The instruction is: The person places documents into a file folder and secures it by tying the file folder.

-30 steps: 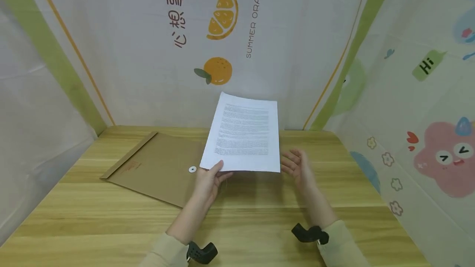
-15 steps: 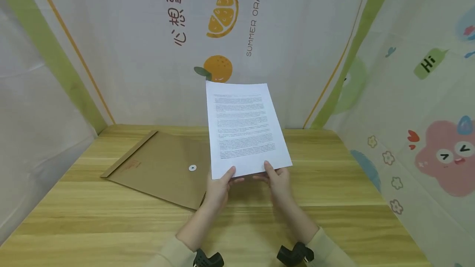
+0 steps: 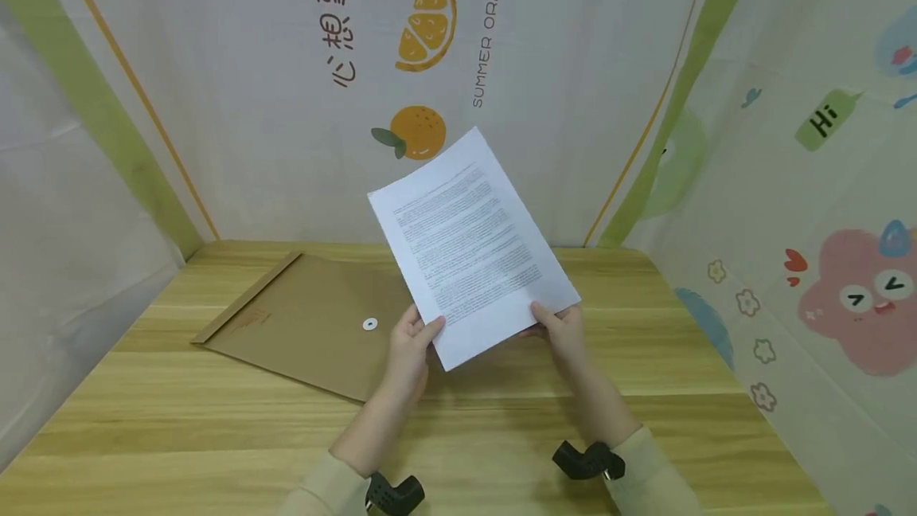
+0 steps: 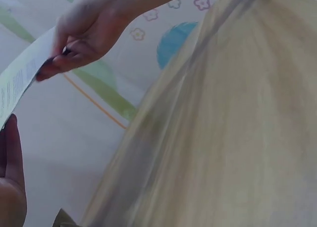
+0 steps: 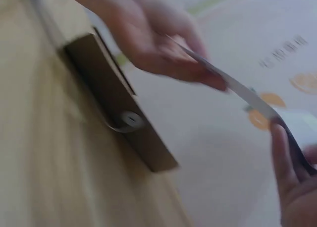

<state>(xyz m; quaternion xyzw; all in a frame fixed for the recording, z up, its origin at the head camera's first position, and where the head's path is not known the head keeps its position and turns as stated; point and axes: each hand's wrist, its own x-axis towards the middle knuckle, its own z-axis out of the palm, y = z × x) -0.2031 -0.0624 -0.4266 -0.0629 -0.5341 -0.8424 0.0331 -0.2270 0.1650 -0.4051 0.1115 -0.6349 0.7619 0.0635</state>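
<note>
Printed paper, perhaps more than one sheet, is held up above the table, tilted with its far edge raised and its near corner pointing down. My left hand pinches its lower left edge, thumb on the printed face. At the lower right edge my right hand grips it the same way, with the fingers behind the page. In the right wrist view the paper appears edge-on between both hands and bows slightly. A brown kraft envelope with a white round button lies flat on the table, left of the hands.
The wooden table reaches back to a white printed curtain and is flanked by another patterned curtain on the right. Black wrist devices sit at both cuffs.
My right hand came from beside the paper and took hold of its lower edge. The paper has since turned anticlockwise, its far end swinging up, and my hands have moved apart.
</note>
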